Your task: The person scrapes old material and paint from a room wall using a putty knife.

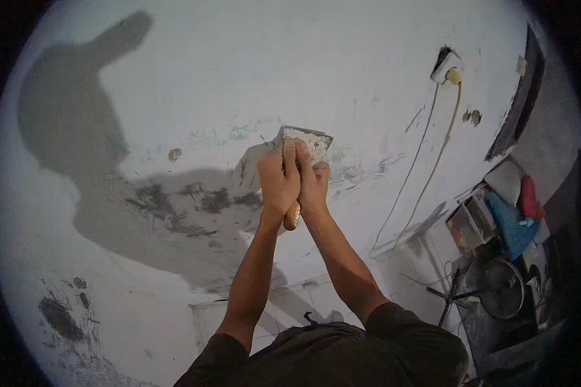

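Both hands are closed around one wide scraper [319, 142] with a worn, stained metal blade and a wooden handle [293, 216]. My left hand [277, 179] and my right hand [312, 179] lie side by side, fingers up against the blade. The end of the handle sticks out below between the wrists. The blade is at the white wall [213, 106]; whether its edge touches cannot be told. Dark scuffs and bare patches [215, 199] mark the wall to the left, partly under my shadow. A small brown chipped spot [175, 155] is also there.
A wall socket [448, 66] with a yellowish plug hangs at upper right, its cords [433, 174] running down to the tiled floor [319, 295]. At lower right stand a round fan-like object [502, 289] with dark legs, plastic containers [469, 222] and a blue cloth [513, 227].
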Demonstrator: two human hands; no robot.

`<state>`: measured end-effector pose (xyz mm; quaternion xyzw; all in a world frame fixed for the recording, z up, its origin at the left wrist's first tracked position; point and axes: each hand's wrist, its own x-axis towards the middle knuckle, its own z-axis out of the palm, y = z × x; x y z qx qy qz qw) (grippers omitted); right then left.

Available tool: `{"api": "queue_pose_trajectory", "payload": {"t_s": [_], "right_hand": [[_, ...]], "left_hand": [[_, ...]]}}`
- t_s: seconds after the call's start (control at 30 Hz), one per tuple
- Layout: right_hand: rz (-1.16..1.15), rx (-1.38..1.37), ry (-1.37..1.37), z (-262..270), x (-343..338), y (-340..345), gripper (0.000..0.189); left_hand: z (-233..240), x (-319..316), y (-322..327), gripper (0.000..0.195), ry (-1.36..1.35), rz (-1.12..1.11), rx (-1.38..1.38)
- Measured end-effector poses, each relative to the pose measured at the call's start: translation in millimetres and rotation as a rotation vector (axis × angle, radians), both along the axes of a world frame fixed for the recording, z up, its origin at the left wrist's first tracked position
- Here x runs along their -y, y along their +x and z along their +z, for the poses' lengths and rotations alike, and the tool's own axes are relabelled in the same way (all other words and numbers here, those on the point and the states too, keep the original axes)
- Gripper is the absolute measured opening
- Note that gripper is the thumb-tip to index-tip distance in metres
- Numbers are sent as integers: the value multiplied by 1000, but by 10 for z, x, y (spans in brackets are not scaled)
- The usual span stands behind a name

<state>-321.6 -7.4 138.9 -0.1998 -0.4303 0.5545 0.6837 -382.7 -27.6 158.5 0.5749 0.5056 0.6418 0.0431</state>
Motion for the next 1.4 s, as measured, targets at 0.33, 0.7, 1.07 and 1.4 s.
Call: {"api": "queue_pose_trajectory", "payload": {"t_s": [0.33,0.7,1.07,1.4], "right_hand": [[-19,-30,-34,44,54,12,39],[-7,79,-24,8,36,70,38],[-9,-29,-52,-78,-41,-2,34],[14,-79,-81,47,92,-33,36]], "left_hand": [[64,-19,41,38,42,-5,14],[64,70,44,42,-138,41,-26],[85,-11,-15,42,-31,47,-71],[143,72,-10,46,-96,-1,-46]]}}
